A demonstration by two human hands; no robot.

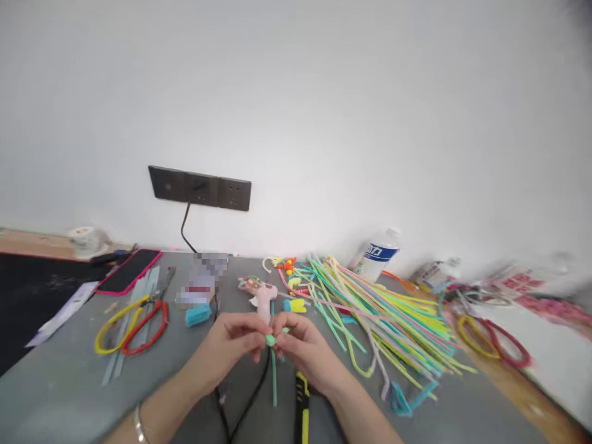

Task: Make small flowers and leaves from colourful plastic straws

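Note:
My left hand point(235, 336) and my right hand point(303, 345) meet at the middle of the table, fingers closed in a pinch. Between their fingertips is a small mint-green bent pipe cleaner point(271, 340), its far parts hidden by the fingers. A pale pink glue gun point(264, 302) lies just behind my hands, and a black cord runs toward me beneath them. Below the fingers lies a straight green pipe cleaner point(274, 382). A black and yellow utility knife point(302, 410) is partly under my right wrist.
A large heap of coloured pipe cleaners point(393, 320) spreads to the right, with a white bottle point(377, 254) behind. Red and yellow handled pliers point(139, 327), a pink-edged phone point(130, 271) and a blue bundle point(198, 315) are left. More red-yellow handles point(494, 342) lie far right.

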